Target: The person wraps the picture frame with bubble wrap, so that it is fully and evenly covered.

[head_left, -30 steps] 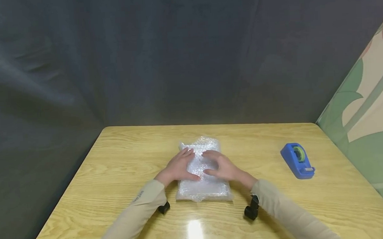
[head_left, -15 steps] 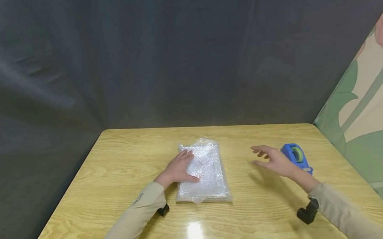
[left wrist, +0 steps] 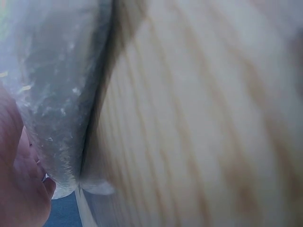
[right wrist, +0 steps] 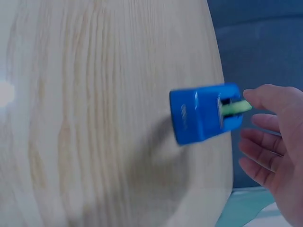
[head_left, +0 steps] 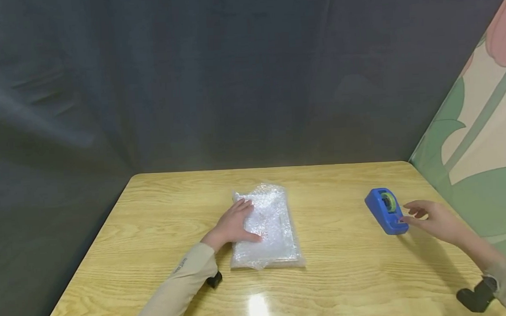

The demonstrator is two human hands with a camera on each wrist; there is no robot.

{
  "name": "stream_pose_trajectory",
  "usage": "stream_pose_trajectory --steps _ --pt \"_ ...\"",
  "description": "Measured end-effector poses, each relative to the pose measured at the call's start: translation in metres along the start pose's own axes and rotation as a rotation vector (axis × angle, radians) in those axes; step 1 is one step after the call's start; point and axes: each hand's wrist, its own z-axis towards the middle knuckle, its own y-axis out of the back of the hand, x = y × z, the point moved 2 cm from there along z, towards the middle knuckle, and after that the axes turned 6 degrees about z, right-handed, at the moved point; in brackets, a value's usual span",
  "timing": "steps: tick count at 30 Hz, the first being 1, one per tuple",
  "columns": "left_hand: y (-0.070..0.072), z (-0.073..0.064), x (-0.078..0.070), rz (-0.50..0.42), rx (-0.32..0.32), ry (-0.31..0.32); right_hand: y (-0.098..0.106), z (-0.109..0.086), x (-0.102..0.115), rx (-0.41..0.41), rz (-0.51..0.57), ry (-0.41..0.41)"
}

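Observation:
A flat, box-like package in clear bubble wrap (head_left: 269, 228) lies mid-table in the head view. My left hand (head_left: 232, 227) rests on its left side, fingers spread over the wrap and thumb lying across it. In the left wrist view the bubble wrap (left wrist: 59, 113) bulges beside part of the left hand (left wrist: 23, 175). On the right stands a blue tape dispenser (head_left: 380, 213) with a yellow-green tape roll (head_left: 389, 202). My right hand (head_left: 435, 220) is at its cutter end, thumb and fingers apart. The right wrist view shows the dispenser (right wrist: 201, 113) beside the thumb; whether they touch, I cannot tell.
The wood-grain table (head_left: 174, 204) ends at a dark curtain (head_left: 233, 83) at the back and left. A floral-patterned panel (head_left: 485, 133) borders its right side. Each wrist carries a small black camera (head_left: 477, 295).
My right hand has left the package and moved right to the tape dispenser. The left hand has stayed on the bubble wrap. The head view has shifted slightly.

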Motion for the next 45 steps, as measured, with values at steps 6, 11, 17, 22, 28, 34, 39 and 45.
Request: stream_pose_trajectory --steps 6,11,17,22,28,34,39,45 --pt "0.001 -0.001 -0.002 -0.009 0.006 0.001 -0.007 -0.006 -0.016 0.017 0.018 -0.094" --pt "0.002 -0.001 -0.003 -0.005 0.009 0.005 -0.014 -0.005 -0.024 0.053 0.051 -0.157" --pt "0.000 -0.001 -0.002 -0.015 0.001 -0.002 -0.015 -0.002 -0.024 0.034 0.061 -0.132" --pt "0.001 -0.002 -0.003 -0.016 0.000 -0.010 -0.015 0.001 -0.019 0.005 0.057 -0.080" --pt "0.002 -0.003 -0.002 -0.034 -0.003 0.009 -0.017 0.006 -0.010 -0.100 -0.045 0.066" --pt "0.003 -0.004 -0.003 -0.048 -0.007 0.003 -0.018 0.004 -0.011 -0.080 -0.021 0.016" --pt "0.004 -0.004 -0.004 -0.052 -0.007 -0.004 -0.014 -0.001 -0.016 0.002 0.084 -0.103" --pt "0.005 -0.004 -0.004 -0.058 -0.005 0.003 -0.006 -0.005 -0.016 0.129 0.241 -0.250"
